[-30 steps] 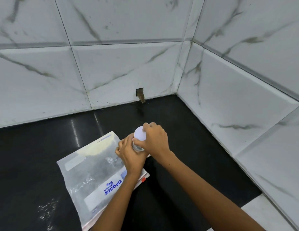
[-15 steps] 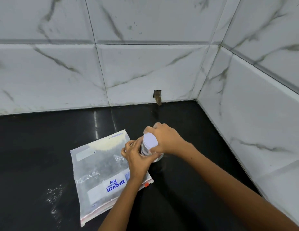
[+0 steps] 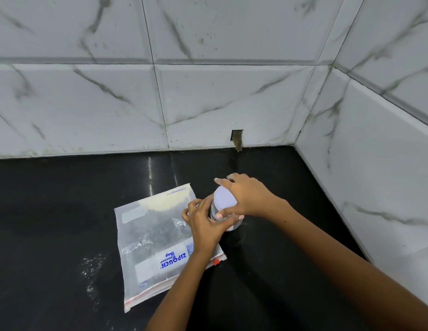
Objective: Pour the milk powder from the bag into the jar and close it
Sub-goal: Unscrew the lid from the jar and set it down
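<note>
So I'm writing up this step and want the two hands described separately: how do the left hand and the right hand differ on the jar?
The left hand wraps the clear body of the jar from the bag side, while the right hand grips the white lid from the other side. The left hand sits lower, partly over the zip bag; the right hand sits higher, over the black counter. Both are curled around the same upright jar.

Head camera looks down, close over a corner countertop [image 3: 64,211].
</note>
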Demonstrator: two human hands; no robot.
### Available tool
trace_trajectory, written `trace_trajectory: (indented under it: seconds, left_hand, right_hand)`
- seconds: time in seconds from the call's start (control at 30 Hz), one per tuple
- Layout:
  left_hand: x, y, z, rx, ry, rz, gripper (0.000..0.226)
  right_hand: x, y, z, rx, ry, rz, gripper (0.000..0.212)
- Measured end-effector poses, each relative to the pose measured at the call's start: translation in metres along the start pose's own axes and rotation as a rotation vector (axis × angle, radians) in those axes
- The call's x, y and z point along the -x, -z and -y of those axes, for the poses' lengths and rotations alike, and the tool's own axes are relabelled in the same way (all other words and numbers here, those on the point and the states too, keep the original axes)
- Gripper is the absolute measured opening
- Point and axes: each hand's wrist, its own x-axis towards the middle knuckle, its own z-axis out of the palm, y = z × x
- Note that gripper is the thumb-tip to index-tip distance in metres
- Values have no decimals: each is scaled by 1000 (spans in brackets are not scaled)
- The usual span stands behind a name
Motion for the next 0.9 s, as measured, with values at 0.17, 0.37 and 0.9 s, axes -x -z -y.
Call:
trace_trajectory:
  seconds: [0.17, 0.37, 0.9]
  left_hand:
    - [0, 1, -1, 10, -3, -1, 76]
    - [0, 0, -1, -8, 16, 10, 77]
    - [-4, 8, -7, -52, -2, 66, 72]
  right_hand:
    - [-2, 9, 2, -11, 84, 1, 66]
    - [-8, 2, 6, 165, -65, -34, 75]
    - [15, 13, -10, -347, 230, -228, 58]
